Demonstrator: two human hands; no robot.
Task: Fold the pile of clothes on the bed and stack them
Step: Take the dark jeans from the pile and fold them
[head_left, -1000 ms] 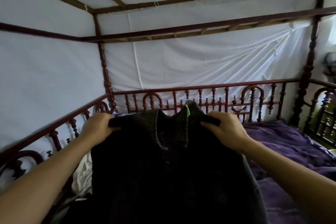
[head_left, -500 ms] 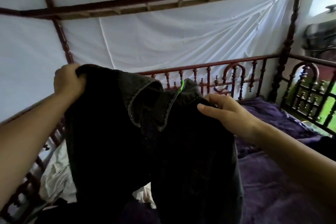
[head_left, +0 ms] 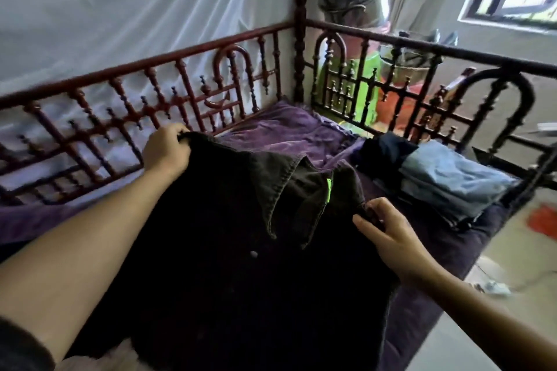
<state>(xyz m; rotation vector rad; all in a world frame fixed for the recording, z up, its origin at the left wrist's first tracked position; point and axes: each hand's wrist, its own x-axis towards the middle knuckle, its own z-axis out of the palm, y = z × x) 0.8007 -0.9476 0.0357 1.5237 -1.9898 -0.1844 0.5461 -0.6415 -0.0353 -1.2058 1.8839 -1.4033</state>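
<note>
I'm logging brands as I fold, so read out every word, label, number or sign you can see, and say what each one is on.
No text can be read anywhere in this view.
Green tag inside the collar of the dark jacket: too blurred to read, if it bears any print.
Metal button on the jacket: too small to read.
Folded stack of clothes: no label shows.
</note>
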